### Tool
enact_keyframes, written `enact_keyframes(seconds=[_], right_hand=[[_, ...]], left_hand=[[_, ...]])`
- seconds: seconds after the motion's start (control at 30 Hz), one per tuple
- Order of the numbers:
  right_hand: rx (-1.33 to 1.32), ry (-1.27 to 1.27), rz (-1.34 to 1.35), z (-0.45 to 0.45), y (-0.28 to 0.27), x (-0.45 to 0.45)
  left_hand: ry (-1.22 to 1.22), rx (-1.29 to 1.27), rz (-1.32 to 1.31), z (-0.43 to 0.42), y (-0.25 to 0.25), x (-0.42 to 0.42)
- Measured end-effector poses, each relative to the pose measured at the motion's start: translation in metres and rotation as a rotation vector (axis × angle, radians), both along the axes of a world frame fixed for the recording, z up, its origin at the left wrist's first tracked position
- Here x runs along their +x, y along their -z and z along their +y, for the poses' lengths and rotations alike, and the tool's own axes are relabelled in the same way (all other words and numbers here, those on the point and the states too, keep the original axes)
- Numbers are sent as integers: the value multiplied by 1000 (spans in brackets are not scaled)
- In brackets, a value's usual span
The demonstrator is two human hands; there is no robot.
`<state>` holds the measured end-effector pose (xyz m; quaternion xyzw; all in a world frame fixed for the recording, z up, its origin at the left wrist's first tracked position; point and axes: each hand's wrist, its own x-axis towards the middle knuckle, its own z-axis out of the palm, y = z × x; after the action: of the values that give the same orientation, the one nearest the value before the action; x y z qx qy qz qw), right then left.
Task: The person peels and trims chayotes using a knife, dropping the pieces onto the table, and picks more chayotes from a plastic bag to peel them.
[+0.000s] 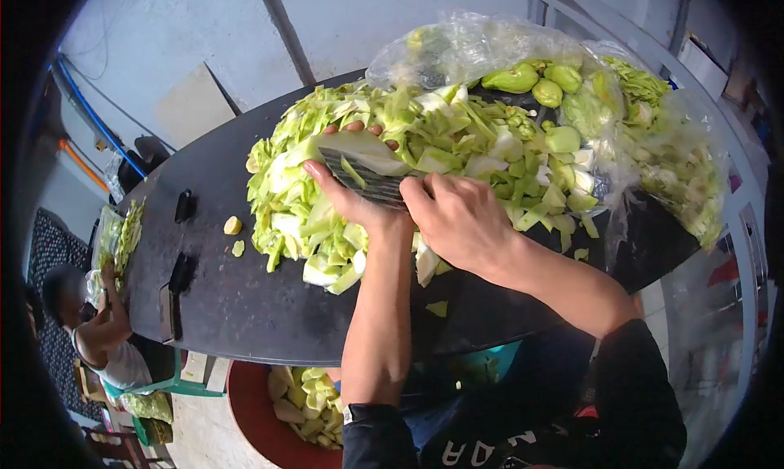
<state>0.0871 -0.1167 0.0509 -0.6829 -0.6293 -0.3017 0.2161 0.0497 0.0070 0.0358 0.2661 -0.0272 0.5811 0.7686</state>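
Note:
My left hand [359, 203] grips a pale, peeled chayote [359, 149] from below, its fingertips curling over the far side and the thumb along the near side. In my right hand [461, 228] is a wide-bladed knife [380, 189], its handle hidden by the closed fingers. The blade looks streaked and lies against the chayote, over my left palm; a green strip of peel [353, 172] shows on it. Beneath both hands spreads a large heap of green peels and pale cut pieces [302, 216].
Whole green chayotes [510, 78] and clear plastic bags [678, 167] lie at the right of the dark table [237, 305]. Dark-handled tools [170, 310] rest at left. A red tub [253, 412] of peeled pieces stands below. Another person [106, 338] sits at the far left.

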Motion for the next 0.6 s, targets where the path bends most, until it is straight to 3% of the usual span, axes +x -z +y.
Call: enact_keyframes(seconds=[0.1,0.2,0.3,0.47,0.6], right_hand=[[14,-21,191,3,-5,4],[-16,-178,671,-4,-32,20],[-139,-132,767,-18,-55,30],[-141,-97,685,-24,-57,37],[-6,-105,727,-21,-46,50]], left_hand=[[-4,-8,112,8,-5,-3],[177,66,132,18,-7,-5],[236,24,144,16,-13,-7],[218,143,225,14,-14,-7],[239,88,290,9,-15,-9]])
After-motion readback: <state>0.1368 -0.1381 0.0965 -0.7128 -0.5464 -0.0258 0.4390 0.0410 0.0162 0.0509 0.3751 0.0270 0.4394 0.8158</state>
